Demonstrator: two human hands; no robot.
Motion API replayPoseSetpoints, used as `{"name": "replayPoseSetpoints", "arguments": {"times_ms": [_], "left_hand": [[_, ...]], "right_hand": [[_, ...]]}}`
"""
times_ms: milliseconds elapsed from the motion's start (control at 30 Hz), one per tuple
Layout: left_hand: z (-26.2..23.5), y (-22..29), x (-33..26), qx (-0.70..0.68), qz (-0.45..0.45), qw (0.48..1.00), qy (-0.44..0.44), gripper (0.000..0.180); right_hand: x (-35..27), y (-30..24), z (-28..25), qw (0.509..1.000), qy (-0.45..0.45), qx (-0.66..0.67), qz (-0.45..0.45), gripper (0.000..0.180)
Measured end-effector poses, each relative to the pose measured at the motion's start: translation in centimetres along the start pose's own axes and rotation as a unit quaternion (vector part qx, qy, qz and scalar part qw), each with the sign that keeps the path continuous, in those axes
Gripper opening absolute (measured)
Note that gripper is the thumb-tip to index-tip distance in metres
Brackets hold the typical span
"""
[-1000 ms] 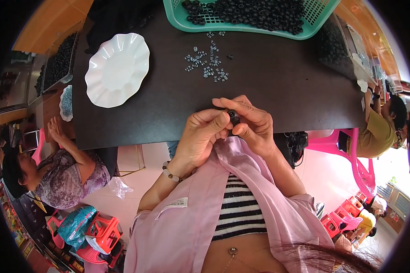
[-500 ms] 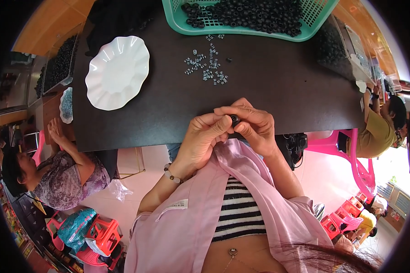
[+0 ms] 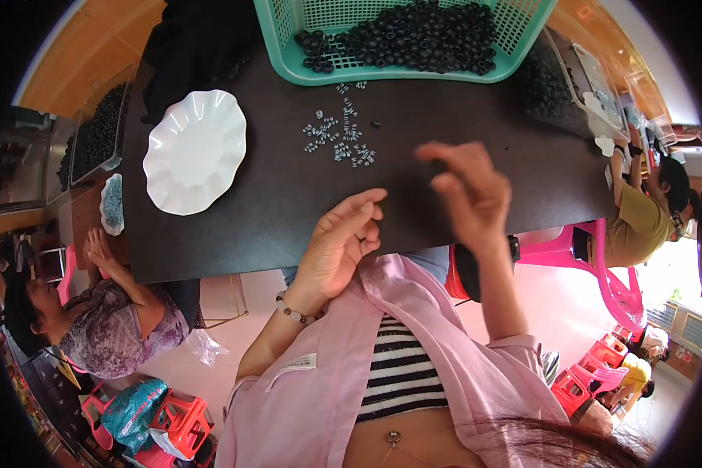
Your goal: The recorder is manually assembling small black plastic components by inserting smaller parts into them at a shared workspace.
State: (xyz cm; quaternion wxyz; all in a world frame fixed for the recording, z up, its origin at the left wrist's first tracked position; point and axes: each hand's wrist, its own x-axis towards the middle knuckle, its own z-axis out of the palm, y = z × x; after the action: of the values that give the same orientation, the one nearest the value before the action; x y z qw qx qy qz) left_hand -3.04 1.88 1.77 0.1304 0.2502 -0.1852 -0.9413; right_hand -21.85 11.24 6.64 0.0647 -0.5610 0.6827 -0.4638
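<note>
My left hand (image 3: 342,243) is over the table's near edge. Its fingers are curled, with the thumb lying against them; anything inside is hidden. To its right, my right hand (image 3: 476,195) is raised over the table and smeared by motion. Between its thumb and forefinger shows a dark spot, seemingly a small black round piece (image 3: 437,166). Several small metal springs (image 3: 343,132) lie scattered on the dark table ahead of my hands. One black bit (image 3: 376,123) rests beside them. Beyond stands a green plastic basket (image 3: 382,76) with a heap of black round pieces (image 3: 421,39).
A white scalloped plate (image 3: 195,152) sits on the left of the table, near black cloth (image 3: 199,47). A clear bin (image 3: 554,86) of black pieces stands at the right. People sit at the left (image 3: 121,312) and right (image 3: 646,214); a pink chair (image 3: 620,292) is at the right.
My hands were together on a small black piece. Now they are apart: the right has swung forward and right, the left stays near the table edge. The view has shifted slightly.
</note>
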Motion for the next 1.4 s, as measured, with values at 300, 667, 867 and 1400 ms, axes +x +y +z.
{"name": "replayPoseSetpoints", "arguments": {"times_ms": [300, 667, 867, 1400], "left_hand": [[-0.9, 0.1, -0.2, -0.054, 0.007, 0.998, -0.025, 0.030], [-1.1, -0.4, -0.6, -0.054, 0.021, 0.997, -0.055, 0.028], [-1.5, -0.3, -0.4, -0.046, 0.018, 0.997, -0.059, 0.026], [-1.7, -0.8, -0.9, -0.043, 0.034, 0.996, -0.076, 0.024]], "right_hand": [[9.9, 10.7, -18.7, 0.929, 0.204, -0.308, 0.037, 0.035], [10.9, 10.6, -18.1, 0.906, 0.250, -0.340, -0.031, 0.024], [10.8, 5.6, -7.7, 0.964, 0.153, -0.212, -0.053, 0.014], [14.0, 10.0, 0.9, 0.950, 0.021, -0.284, -0.126, 0.015]]}}
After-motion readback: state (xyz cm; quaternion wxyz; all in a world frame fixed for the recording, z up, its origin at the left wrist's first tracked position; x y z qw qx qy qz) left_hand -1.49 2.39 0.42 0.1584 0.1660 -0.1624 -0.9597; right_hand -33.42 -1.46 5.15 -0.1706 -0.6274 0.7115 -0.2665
